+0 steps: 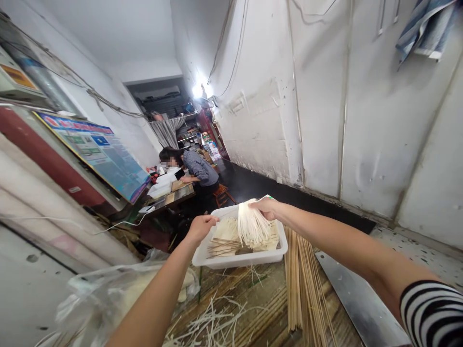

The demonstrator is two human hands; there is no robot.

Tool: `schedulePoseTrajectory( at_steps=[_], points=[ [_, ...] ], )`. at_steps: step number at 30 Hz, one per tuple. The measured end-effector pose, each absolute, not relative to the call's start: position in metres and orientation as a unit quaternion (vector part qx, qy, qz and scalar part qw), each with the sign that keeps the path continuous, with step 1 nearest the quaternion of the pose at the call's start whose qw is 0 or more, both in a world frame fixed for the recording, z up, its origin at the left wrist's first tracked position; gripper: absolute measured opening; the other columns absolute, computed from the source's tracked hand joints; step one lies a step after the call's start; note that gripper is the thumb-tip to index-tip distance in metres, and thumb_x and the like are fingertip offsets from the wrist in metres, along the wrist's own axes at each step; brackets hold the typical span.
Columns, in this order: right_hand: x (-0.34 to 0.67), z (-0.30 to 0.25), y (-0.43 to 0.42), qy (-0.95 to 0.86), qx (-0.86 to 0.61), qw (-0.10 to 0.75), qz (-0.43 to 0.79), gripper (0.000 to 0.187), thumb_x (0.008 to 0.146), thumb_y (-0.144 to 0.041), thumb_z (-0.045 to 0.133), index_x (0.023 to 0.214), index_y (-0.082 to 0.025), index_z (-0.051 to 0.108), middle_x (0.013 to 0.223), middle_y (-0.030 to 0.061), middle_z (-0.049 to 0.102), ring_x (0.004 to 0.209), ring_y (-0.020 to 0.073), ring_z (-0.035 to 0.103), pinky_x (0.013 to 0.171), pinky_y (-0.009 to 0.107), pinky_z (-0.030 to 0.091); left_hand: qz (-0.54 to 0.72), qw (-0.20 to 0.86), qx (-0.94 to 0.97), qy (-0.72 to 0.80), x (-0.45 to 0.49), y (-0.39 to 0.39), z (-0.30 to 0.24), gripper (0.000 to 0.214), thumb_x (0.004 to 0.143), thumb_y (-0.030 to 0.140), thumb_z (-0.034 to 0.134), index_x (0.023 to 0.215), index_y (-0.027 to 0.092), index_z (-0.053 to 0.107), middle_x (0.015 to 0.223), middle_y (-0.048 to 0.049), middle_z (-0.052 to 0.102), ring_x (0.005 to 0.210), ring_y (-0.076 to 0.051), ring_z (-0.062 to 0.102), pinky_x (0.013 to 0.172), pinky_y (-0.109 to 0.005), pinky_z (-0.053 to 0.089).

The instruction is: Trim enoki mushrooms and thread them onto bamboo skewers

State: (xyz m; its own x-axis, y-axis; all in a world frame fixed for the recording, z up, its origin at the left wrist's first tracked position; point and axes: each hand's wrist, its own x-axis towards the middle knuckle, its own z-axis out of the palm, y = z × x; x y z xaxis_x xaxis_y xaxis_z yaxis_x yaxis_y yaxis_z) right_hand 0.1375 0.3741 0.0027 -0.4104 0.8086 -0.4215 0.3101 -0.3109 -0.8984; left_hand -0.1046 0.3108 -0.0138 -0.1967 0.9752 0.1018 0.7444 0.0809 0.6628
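My right hand (266, 208) grips a bunch of pale, noodle-like strands (251, 226), which hangs over a white plastic tray (231, 262). In the tray lie more pale strands (226, 231) and several thin wooden skewers (224, 246). At the tray's far left rim is my left hand (203, 227), its fingertips pinched together; whatever is between them is too small to make out. A large bundle of long bamboo skewers (302, 284) rests on the wooden table (269, 308), to the right of the tray and below my right forearm.
Loose strand scraps (217, 323) litter the table's near part. A clear plastic bag (108, 289) with pale contents sits at left, and a metal sheet (354, 299) at right. Further back, another person (200, 166) bends over a second table (173, 195). A white wall runs along the right.
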Motion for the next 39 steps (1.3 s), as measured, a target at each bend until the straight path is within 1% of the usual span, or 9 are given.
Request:
schedulePoseTrajectory(
  at_steps=[3, 7, 14, 20, 24, 29, 33, 36, 39],
  points=[
    [0.138, -0.008, 0.381, -0.575, -0.555, 0.198, 0.568, 0.029, 0.09, -0.031, 0.055, 0.114, -0.014, 0.056, 0.111, 0.0069, 0.059, 0.092, 0.019, 0.061, 0.077, 0.037, 0.053, 0.288, 0.19, 0.602, 0.72, -0.108, 0.328, -0.031, 0.031, 0.086, 0.034, 0.057, 0.109, 0.015, 0.059, 0.113, -0.0059, 0.06, 0.096, -0.022, 0.06, 0.08, -0.04, 0.052],
    [0.141, -0.011, 0.387, -0.602, -0.578, 0.19, 0.517, 0.03, 0.089, -0.03, 0.057, 0.112, -0.012, 0.057, 0.112, 0.0086, 0.059, 0.096, 0.0205, 0.06, 0.08, 0.038, 0.051, 0.284, 0.191, 0.598, 0.724, -0.111, 0.342, -0.047, 0.032, 0.087, 0.034, 0.056, 0.114, 0.017, 0.057, 0.118, -0.0072, 0.058, 0.099, -0.022, 0.059, 0.081, -0.041, 0.052],
    [0.143, -0.016, 0.396, -0.589, -0.542, 0.22, 0.558, 0.027, 0.091, -0.031, 0.054, 0.112, -0.014, 0.056, 0.108, 0.0072, 0.06, 0.089, 0.0172, 0.061, 0.075, 0.035, 0.053, 0.305, 0.199, 0.615, 0.699, -0.104, 0.343, -0.051, 0.031, 0.087, 0.034, 0.056, 0.113, 0.016, 0.057, 0.117, -0.0073, 0.059, 0.099, -0.022, 0.059, 0.083, -0.042, 0.051],
    [0.13, -0.007, 0.389, -0.569, -0.485, 0.249, 0.616, 0.026, 0.091, -0.03, 0.054, 0.112, -0.014, 0.056, 0.106, 0.0064, 0.06, 0.085, 0.0158, 0.061, 0.071, 0.033, 0.054, 0.346, 0.187, 0.617, 0.682, -0.124, 0.327, -0.018, 0.028, 0.085, 0.038, 0.058, 0.097, 0.014, 0.064, 0.105, -0.006, 0.066, 0.098, -0.022, 0.061, 0.087, -0.043, 0.047],
    [0.102, 0.008, 0.379, -0.573, -0.452, 0.243, 0.64, 0.027, 0.091, -0.03, 0.054, 0.113, -0.014, 0.056, 0.107, 0.0068, 0.06, 0.087, 0.0165, 0.061, 0.073, 0.034, 0.054, 0.382, 0.172, 0.602, 0.679, -0.149, 0.307, 0.005, 0.034, 0.07, 0.049, 0.064, 0.078, 0.017, 0.072, 0.092, -0.0068, 0.074, 0.098, -0.026, 0.062, 0.093, -0.038, 0.041],
    [0.068, 0.019, 0.37, -0.602, -0.429, 0.235, 0.631, 0.029, 0.091, -0.031, 0.054, 0.115, -0.015, 0.055, 0.111, 0.0075, 0.059, 0.092, 0.018, 0.061, 0.077, 0.037, 0.053, 0.412, 0.169, 0.569, 0.691, -0.172, 0.285, 0.021, 0.039, 0.055, 0.054, 0.068, 0.071, 0.019, 0.074, 0.088, -0.008, 0.075, 0.097, -0.028, 0.062, 0.095, -0.038, 0.039],
    [0.058, 0.021, 0.368, -0.65, -0.43, 0.235, 0.581, 0.027, 0.092, -0.031, 0.053, 0.112, -0.014, 0.056, 0.107, 0.0067, 0.06, 0.087, 0.0165, 0.061, 0.073, 0.035, 0.053, 0.441, 0.187, 0.531, 0.699, -0.177, 0.273, 0.025, 0.042, 0.047, 0.055, 0.072, 0.068, 0.018, 0.073, 0.086, -0.0097, 0.075, 0.094, -0.027, 0.062, 0.089, -0.037, 0.042],
    [0.061, 0.024, 0.37, -0.698, -0.442, 0.253, 0.504, 0.026, 0.091, -0.033, 0.054, 0.107, -0.013, 0.058, 0.101, 0.0054, 0.062, 0.083, 0.0155, 0.061, 0.071, 0.033, 0.053, 0.468, 0.206, 0.487, 0.708, -0.171, 0.264, 0.023, 0.044, 0.044, 0.053, 0.074, 0.068, 0.017, 0.073, 0.082, -0.01, 0.074, 0.084, -0.024, 0.062, 0.077, -0.035, 0.044],
    [0.069, 0.032, 0.37, -0.739, -0.457, 0.3, 0.394, 0.026, 0.083, -0.034, 0.064, 0.099, -0.014, 0.061, 0.105, 0.0079, 0.061, 0.096, 0.0206, 0.057, 0.084, 0.037, 0.047, 0.498, 0.225, 0.432, 0.717, -0.155, 0.256, 0.017, 0.047, 0.041, 0.052, 0.074, 0.07, 0.016, 0.073, 0.073, -0.0081, 0.072, 0.065, -0.018, 0.056, 0.059, -0.03, 0.04]
  ],
)
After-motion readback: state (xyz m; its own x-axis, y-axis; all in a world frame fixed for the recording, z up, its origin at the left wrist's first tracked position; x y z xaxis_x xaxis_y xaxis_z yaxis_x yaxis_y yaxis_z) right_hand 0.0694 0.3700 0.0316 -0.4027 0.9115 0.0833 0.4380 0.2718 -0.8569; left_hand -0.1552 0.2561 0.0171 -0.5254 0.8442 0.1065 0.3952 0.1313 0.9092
